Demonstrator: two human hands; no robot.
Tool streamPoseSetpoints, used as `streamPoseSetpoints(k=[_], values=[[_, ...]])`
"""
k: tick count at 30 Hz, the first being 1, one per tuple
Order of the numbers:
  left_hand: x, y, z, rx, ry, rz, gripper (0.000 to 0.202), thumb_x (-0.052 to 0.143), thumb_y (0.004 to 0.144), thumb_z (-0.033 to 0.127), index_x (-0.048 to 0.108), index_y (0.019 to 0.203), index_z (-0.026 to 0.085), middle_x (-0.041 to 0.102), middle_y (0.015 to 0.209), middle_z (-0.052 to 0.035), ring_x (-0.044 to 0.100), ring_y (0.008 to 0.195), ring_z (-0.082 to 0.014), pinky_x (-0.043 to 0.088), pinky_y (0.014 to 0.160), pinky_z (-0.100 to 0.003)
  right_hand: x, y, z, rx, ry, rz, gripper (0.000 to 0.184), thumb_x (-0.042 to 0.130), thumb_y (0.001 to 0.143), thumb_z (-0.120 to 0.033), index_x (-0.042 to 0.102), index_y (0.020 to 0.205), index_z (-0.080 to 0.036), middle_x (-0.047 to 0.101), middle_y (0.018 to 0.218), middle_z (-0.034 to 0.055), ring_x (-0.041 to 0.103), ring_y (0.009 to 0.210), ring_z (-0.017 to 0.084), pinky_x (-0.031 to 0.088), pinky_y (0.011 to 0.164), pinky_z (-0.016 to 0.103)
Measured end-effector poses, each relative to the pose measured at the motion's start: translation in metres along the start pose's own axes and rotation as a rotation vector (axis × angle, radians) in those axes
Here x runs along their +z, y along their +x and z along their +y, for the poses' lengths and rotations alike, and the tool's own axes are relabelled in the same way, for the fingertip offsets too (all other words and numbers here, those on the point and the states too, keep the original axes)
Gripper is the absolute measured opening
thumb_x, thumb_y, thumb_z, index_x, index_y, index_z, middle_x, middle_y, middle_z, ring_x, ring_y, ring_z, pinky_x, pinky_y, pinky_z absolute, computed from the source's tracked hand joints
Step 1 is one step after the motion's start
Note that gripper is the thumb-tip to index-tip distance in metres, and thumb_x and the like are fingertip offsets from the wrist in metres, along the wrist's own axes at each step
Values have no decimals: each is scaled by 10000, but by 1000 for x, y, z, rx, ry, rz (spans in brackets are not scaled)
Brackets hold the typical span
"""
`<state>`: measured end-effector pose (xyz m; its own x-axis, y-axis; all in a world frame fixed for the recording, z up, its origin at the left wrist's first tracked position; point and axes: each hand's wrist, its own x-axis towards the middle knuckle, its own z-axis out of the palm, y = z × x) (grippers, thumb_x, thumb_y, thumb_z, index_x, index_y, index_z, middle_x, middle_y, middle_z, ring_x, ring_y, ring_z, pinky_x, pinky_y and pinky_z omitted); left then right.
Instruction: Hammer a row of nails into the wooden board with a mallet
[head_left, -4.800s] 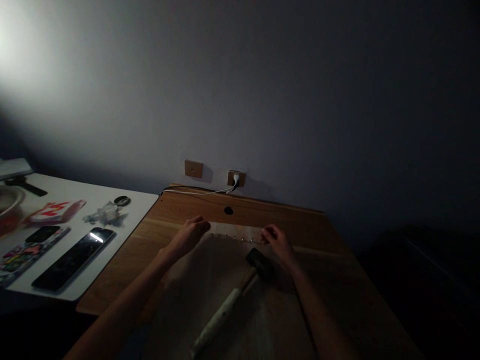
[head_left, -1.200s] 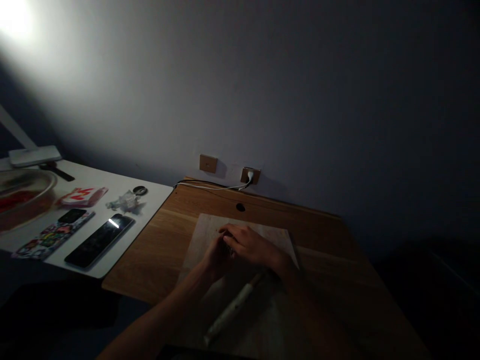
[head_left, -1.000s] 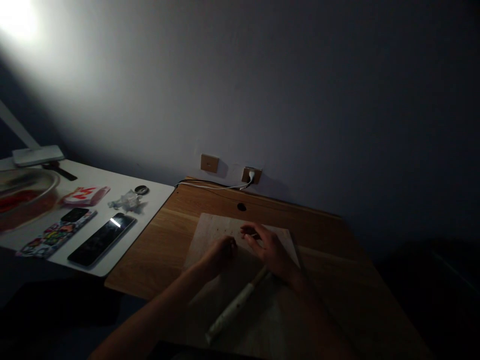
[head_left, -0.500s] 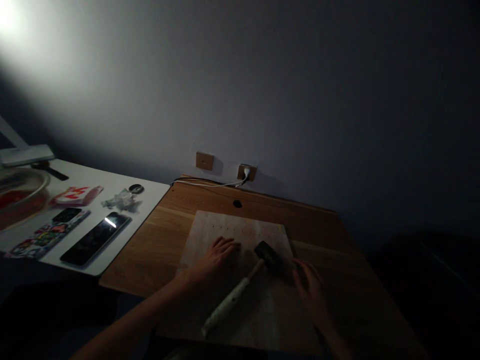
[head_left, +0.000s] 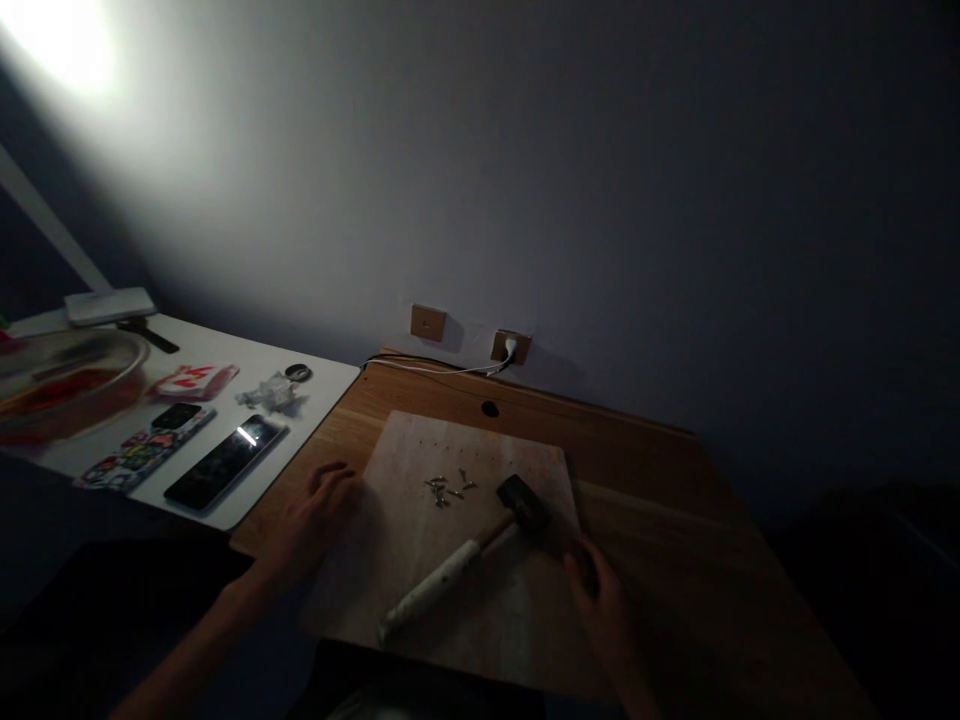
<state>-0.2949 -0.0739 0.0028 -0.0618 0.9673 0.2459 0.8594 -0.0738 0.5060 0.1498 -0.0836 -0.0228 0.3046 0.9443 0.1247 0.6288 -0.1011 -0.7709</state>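
Head view: left hand (head_left: 321, 507) and right hand (head_left: 598, 592) rest flat, empty, flanking board (head_left: 417, 450).

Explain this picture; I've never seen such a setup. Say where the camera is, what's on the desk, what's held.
No machine: a person works bare-handed, and a camera on their head looks down at a dim wooden desk. On it lies a pale board bearing a mallet and small nails. The left hand rests open at the board's left edge; the right hand sits by its right edge, too dark to read. Neither holds the mallet. Phones lie on the white table, left.
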Motion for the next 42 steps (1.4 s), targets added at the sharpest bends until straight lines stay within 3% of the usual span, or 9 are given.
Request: streamPoseSetpoints(k=[4,8,17,25,30,37,42], values=[[-24,2,-26,-18,101,65,501,420,977,547,633,1244,181,611,1353,-154,647,1184,-309,532,1041,-466,31,-8,-20,-36,82,-40,574,517,883,-594,653,1260,-184,707,1293,195,691,1170,365,561,986,548],[-38,4,-40,-59,145,60,542,386,974,553,625,1257,158,580,1406,-177,660,1168,-309,539,1026,-458,58,-19,-39,-170,107,-90,536,568,906,-513,598,1359,-230,649,1397,165,670,1215,338,590,965,515],[-54,10,-42,-155,237,74,518,389,969,525,634,1262,175,572,1436,-145,675,1137,-305,537,1015,-463,84,-35,-80,-401,93,-195,419,533,966,-363,578,1360,-230,574,1462,152,575,1343,301,572,1034,487],[-63,14,-43,-150,399,73,550,347,989,513,603,1311,149,554,1419,-191,669,1119,-334,544,950,-484,78,-35,-93,-512,-67,-260,425,530,990,-348,600,1398,-256,532,1534,105,508,1414,288,475,1150,494],[-59,18,-29,-148,435,46,536,359,992,495,602,1327,155,549,1386,-203,681,1034,-331,549,863,-477,73,-33,-93,-589,-160,-311,404,510,1011,-358,645,1375,-246,669,1390,95,467,1445,308,462,1153,536],[-38,14,-2,-67,369,2,478,407,999,482,618,1310,186,582,1226,-163,650,968,-290,525,886,-454,56,-12,-67,-527,-220,-95,450,430,1029,-460,728,1216,-179,652,1364,197,656,1231,306,563,1015,497],[-12,4,24,118,236,-48,376,450,997,419,623,1246,195,583,1117,-126,660,883,-250,557,816,-398,18,3,-22,-477,-224,69,528,399,1015,-559,762,1028,-175,759,1092,181,736,995,291,597,893,462]])
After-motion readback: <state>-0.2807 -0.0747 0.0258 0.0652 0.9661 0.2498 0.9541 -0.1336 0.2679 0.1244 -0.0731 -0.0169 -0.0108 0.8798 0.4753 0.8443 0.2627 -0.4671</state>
